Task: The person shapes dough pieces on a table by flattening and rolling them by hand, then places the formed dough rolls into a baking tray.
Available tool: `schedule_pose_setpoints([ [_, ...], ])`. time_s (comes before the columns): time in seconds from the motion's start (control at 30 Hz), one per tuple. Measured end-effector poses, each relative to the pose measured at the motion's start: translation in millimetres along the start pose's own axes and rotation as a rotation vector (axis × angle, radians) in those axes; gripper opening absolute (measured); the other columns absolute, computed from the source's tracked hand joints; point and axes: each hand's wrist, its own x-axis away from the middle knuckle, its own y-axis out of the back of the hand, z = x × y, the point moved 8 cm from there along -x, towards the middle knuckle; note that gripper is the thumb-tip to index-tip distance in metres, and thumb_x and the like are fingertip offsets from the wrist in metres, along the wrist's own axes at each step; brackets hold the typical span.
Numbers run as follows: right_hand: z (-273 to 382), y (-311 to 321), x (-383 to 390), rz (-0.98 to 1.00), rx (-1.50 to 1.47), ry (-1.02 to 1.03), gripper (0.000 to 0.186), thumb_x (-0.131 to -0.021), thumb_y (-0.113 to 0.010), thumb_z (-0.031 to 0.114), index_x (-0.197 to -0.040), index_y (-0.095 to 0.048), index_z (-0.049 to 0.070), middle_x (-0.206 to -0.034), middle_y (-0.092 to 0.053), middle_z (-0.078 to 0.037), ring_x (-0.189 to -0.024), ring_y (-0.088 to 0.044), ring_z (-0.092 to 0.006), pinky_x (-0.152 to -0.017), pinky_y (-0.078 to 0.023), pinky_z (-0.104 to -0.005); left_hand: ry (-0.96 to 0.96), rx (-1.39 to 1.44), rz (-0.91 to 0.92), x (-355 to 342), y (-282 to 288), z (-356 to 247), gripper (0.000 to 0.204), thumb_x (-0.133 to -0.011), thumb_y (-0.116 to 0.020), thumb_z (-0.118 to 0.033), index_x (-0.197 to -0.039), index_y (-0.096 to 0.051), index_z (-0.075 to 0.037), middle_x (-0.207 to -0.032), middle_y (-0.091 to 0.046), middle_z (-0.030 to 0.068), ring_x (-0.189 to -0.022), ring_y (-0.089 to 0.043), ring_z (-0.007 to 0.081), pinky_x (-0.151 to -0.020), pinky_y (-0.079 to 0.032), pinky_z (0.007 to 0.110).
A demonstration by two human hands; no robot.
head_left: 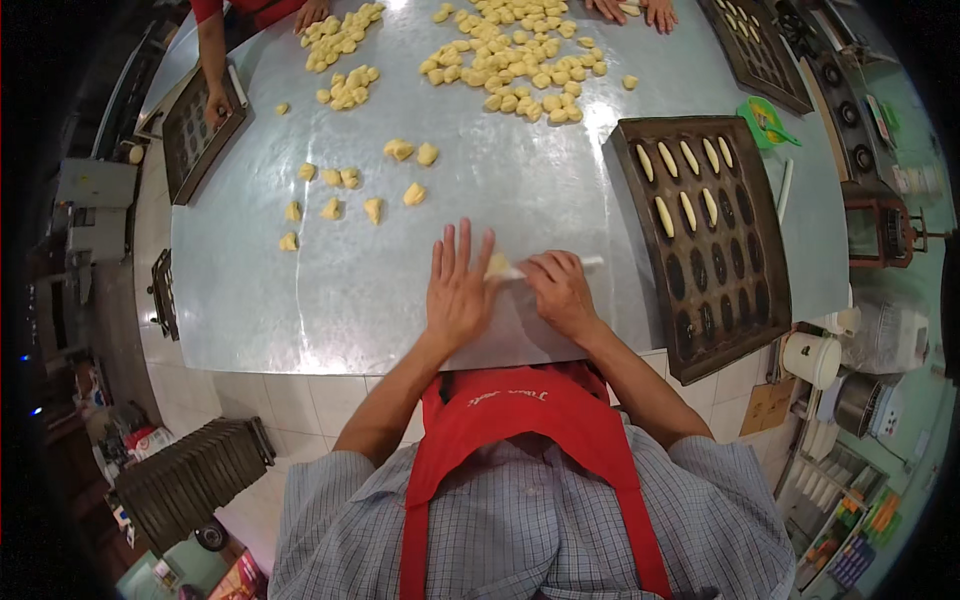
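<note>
My left hand (457,287) lies flat on the metal table (330,290), fingers spread, its edge against a small piece of yellow dough (497,265). My right hand (560,292) is curled beside it and holds a thin white stick (590,262) that runs from the dough to the right. To my right sits a dark baking mould tray (745,330) with oval cavities; several of its far cavities hold shaped dough fingers (689,170).
Many dough lumps (510,60) lie scattered across the far table, with a few nearer (375,208). Other people's hands (650,12) work at the far edge; one person's hand rests on a second tray (195,150) at left. A third tray (755,50) and a stove stand far right.
</note>
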Motion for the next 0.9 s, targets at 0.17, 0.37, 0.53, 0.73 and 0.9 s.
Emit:
schedule_pose_setpoints([
  [0.17,13,-18,-57,-0.014,-0.175,0.076,0.041,-0.093,-0.076,0.016,-0.132,-0.072,0.005,-0.124,-0.07,-0.015,-0.115,-0.064,-0.0384,-0.1,-0.051,-0.0526,0.072,-0.12,-0.148,-45,-9,63,0.077,-0.107,-0.06,-0.036,-0.175,-0.036,-0.008,-0.182,-0.024,0.0299,-0.167,-0.022,0.0512,-0.137,-0.016,0.062],
  [0.37,19,-10,21,0.058,-0.083,-0.051,0.052,-0.087,-0.086,0.024,-0.131,-0.068,0.005,-0.122,-0.068,-0.018,-0.112,-0.062,-0.0412,-0.096,-0.05,-0.0516,0.027,-0.121,0.061,35,-32,21,0.077,-0.105,-0.061,-0.033,-0.173,-0.037,-0.006,-0.183,-0.028,0.0211,-0.17,-0.024,0.0408,-0.137,-0.015,0.061],
  [0.53,-11,-10,-7,0.037,-0.02,-0.249,0.026,-0.088,-0.078,0.015,-0.111,-0.068,0.007,-0.111,-0.066,-0.015,-0.107,-0.061,-0.0391,-0.092,-0.047,-0.0544,-0.102,0.143,-0.091,45,-21,5,0.069,-0.099,-0.067,-0.021,-0.163,-0.05,-0.002,-0.166,-0.05,0.0219,-0.157,-0.044,0.0415,-0.129,-0.032,0.057],
  [0.73,22,-29,-3,0.086,0.023,0.149,0.044,-0.093,-0.064,0.006,-0.136,-0.073,0.004,-0.135,-0.073,-0.011,-0.131,-0.064,-0.034,-0.113,-0.047,-0.0477,-0.036,0.222,-0.11,32,-30,8,0.057,-0.096,-0.067,-0.012,-0.15,-0.058,0.008,-0.15,-0.058,0.0268,-0.142,-0.055,0.0442,-0.119,-0.044,0.051],
  [0.9,45,-36,-20,0.459,0.135,0.146,0.035,-0.091,-0.07,0.014,-0.123,-0.081,0.004,-0.129,-0.076,-0.01,-0.127,-0.068,-0.0302,-0.106,-0.052,-0.0486,-0.175,0.143,-0.073,66,-22,-15,0.049,-0.097,-0.069,-0.015,-0.141,-0.063,0.006,-0.141,-0.063,0.0247,-0.138,-0.058,0.0438,-0.117,-0.047,0.052],
])
